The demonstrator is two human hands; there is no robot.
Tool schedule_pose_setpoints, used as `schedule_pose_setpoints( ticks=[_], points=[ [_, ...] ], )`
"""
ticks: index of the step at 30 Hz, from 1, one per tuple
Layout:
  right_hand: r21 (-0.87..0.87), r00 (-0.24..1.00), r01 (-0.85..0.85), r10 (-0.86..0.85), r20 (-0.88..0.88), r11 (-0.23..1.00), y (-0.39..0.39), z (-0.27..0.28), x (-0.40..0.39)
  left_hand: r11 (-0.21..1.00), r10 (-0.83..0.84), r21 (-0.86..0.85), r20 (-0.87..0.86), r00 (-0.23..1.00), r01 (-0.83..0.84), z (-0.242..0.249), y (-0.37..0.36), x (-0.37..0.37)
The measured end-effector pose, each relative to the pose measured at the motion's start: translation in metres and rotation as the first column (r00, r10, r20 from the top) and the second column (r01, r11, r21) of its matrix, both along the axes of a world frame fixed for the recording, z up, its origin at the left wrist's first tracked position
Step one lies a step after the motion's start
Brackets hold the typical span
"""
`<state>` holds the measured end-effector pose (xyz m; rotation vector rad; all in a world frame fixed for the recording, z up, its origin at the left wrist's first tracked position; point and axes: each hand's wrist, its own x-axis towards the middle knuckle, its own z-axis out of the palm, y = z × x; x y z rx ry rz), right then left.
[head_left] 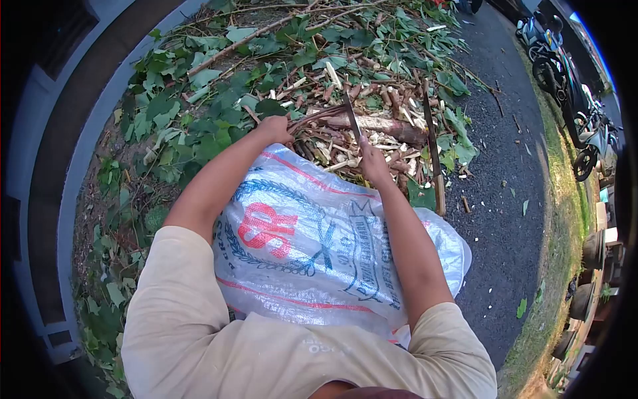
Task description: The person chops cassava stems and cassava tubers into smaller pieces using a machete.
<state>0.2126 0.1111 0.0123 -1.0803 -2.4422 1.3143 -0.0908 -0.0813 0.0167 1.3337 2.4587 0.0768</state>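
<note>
My left hand [276, 130] is closed around several thin brown stems [309, 120], whose far ends lie over a thick pale log [385, 128]. In my right hand [373, 161] is the handle of a long knife [351, 113], its blade pointing away from me beside the stem ends. Chopped wood pieces [392, 159] are heaped around the log. A white woven sack [312, 233] with red and blue print covers my lap. To the right of the heap lies a second long blade [432, 133] with a wooden handle.
Green leafy branches [219, 120] spread over the ground at the left and beyond the heap. A paved road [498, 219] runs along the right, with parked motorcycles [565, 86] past the grass edge. A low wall [66, 133] curves along the left.
</note>
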Motion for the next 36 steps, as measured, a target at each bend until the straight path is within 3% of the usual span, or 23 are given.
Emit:
schedule_pose_setpoints(
  ticks=[1,4,5,7,8,9,12,15,17,19,21,23,25,27,29,30,34,36],
  points=[
    [0.0,1.0,0.018,-0.018,-0.009,1.0,0.001,0.002,0.004,1.0,-0.018,0.0,-0.009,1.0,0.018,0.014,0.0,0.009],
    [-0.026,0.99,0.032,-0.035,-0.135,0.999,0.002,0.008,0.006,0.981,0.127,0.142,0.049,0.991,-0.133,0.038,0.002,0.019],
    [-0.04,0.971,0.039,-0.047,-0.236,0.998,0.006,0.01,0.003,0.982,0.12,0.143,0.043,0.992,-0.125,0.043,0.011,0.018],
    [-0.076,0.901,0.045,-0.073,-0.428,0.996,0.008,0.019,-0.001,0.973,0.17,0.133,0.147,0.974,-0.189,0.067,0.024,0.029],
    [-0.147,0.9,0.052,-0.11,-0.421,0.988,0.01,0.026,0.001,0.972,0.138,0.153,0.235,0.962,-0.176,0.068,0.032,0.032],
    [-0.154,0.899,0.055,-0.115,-0.422,0.987,0.009,0.035,0.001,0.974,0.137,0.146,0.232,0.963,-0.174,0.059,0.038,0.033],
    [-0.066,0.822,0.111,-0.129,-0.555,0.992,0.009,0.06,0.003,0.962,-0.018,0.271,-0.014,1.0,0.021,0.013,0.058,0.034],
    [-0.049,0.851,0.177,-0.178,-0.494,0.983,0.006,0.064,0.003,0.98,0.082,0.169,0.117,0.99,-0.101,0.0,0.064,0.043],
    [-0.054,0.879,0.162,-0.169,-0.446,0.985,0.003,0.03,-0.001,0.986,0.055,0.148,0.11,0.992,-0.071,-0.015,0.058,0.051],
    [-0.232,0.986,0.139,-0.156,-0.054,0.963,0.008,-0.021,-0.01,0.99,-0.002,0.139,0.06,0.998,-0.007,-0.016,0.061,0.051],
    [0.024,0.976,0.187,-0.184,-0.115,0.982,-0.006,-0.023,-0.01,0.993,0.03,0.114,0.026,0.999,-0.033,0.003,0.061,0.064],
    [-0.049,0.979,0.172,-0.176,-0.103,0.984,-0.008,-0.01,-0.008,0.979,0.062,0.191,0.057,0.996,-0.072,0.008,0.055,0.073],
    [-0.13,0.983,0.162,-0.171,-0.064,0.978,0.002,-0.017,-0.005,0.989,0.051,0.134,0.108,0.993,-0.066,0.008,0.055,0.07],
    [-0.217,0.974,0.177,-0.203,-0.104,0.96,0.023,-0.033,-0.005,0.993,-0.014,0.12,0.02,1.0,0.012,-0.003,0.057,0.064],
    [-0.454,0.951,0.26,-0.308,-0.033,0.852,0.014,0.036,-0.005,0.995,0.026,0.093,0.045,0.999,-0.03,-0.007,0.062,0.06],
    [-0.52,0.949,0.215,-0.301,-0.087,0.826,0.018,0.056,-0.005,0.995,0.036,0.086,0.056,0.998,-0.041,-0.011,0.063,0.058],
    [-0.435,0.862,0.075,-0.277,-0.424,0.897,0.005,0.203,-0.021,0.995,0.053,0.084,0.071,0.996,-0.058,-0.017,0.062,0.055],
    [-0.313,0.695,-0.055,-0.188,-0.693,0.948,-0.007,0.278,-0.021,0.993,0.046,0.101,0.097,0.994,-0.056,-0.022,0.065,0.053]
  ],
)
